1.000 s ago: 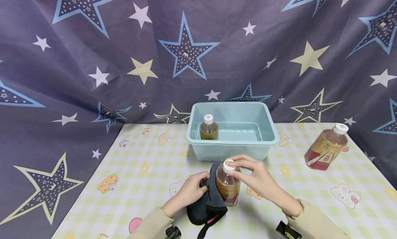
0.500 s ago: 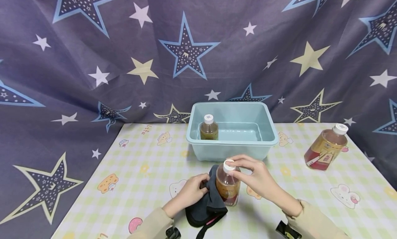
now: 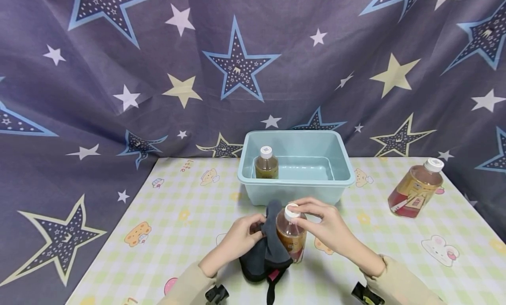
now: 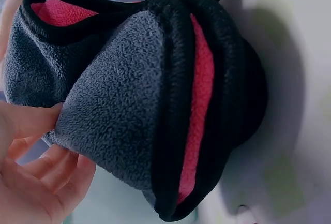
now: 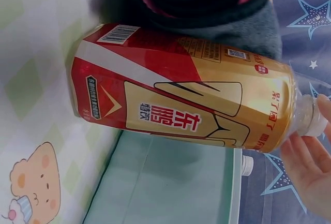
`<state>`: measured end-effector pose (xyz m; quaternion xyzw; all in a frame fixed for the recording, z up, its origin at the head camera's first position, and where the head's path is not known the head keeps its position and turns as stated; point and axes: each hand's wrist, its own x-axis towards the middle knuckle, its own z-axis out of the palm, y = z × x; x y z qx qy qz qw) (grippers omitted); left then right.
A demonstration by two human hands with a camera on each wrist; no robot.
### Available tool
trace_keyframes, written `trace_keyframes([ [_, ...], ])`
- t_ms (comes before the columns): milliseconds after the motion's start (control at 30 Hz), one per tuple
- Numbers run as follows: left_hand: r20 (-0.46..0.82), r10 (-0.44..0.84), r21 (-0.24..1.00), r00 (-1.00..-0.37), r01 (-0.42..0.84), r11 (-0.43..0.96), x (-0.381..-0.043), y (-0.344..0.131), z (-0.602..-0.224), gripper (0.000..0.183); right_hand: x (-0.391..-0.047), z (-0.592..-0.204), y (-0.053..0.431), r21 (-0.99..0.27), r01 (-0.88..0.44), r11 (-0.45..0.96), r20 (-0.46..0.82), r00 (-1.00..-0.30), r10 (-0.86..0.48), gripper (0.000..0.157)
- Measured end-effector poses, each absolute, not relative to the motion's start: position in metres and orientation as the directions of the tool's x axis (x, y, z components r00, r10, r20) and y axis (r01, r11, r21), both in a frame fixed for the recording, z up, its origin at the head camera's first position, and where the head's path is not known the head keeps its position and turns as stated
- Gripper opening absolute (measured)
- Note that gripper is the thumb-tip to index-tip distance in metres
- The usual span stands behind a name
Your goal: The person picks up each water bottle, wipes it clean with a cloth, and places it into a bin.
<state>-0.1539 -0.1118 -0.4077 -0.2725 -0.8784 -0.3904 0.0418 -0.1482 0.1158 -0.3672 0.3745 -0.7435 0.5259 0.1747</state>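
Observation:
My left hand [image 3: 239, 238] pinches a dark grey fleecy cloth [image 3: 258, 256] with black edging and a pink reverse. Folds of the cloth [image 4: 114, 100] hang in front of the fingers in the left wrist view. The cloth lies against the left side of a drink bottle [image 3: 291, 241], which stands upright on the table. Its label is gold and red in the right wrist view, and its cap [image 5: 313, 115] is white. Thumb and fingers of my right hand [image 3: 326, 220] hold that cap from above. Part of the bottle's left side is hidden by the cloth.
Behind the bottle stands a light blue plastic bin [image 3: 296, 193], with a white-capped bottle [image 3: 266, 166] inside at its left. Another gold and red bottle [image 3: 415, 190] stands at the table's right. A checked cloth [image 3: 178, 234] covers the table; a starry curtain [image 3: 158, 54] hangs behind.
My left hand has shifted slightly, and the cloth's upper part now rises higher along the bottle while its lower end swings right. The right hand and bottle stay nearly still.

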Motion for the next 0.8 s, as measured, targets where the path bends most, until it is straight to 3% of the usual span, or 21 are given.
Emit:
trace_keyframes([
  [467, 0.348, 0.435, 0.659, -0.831, 0.547, 0.516, -0.154, -0.112, -0.394, 0.026, -0.147, -0.367, 0.116, -0.667, -0.726, 0.168, 0.639, -0.673, -0.372, 0.026],
  [800, 0.311, 0.444, 0.679, -0.840, 0.523, 0.515, -0.157, -0.110, -0.406, 0.022, -0.148, -0.368, 0.116, -0.650, -0.744, 0.152, 0.659, -0.652, -0.376, 0.027],
])
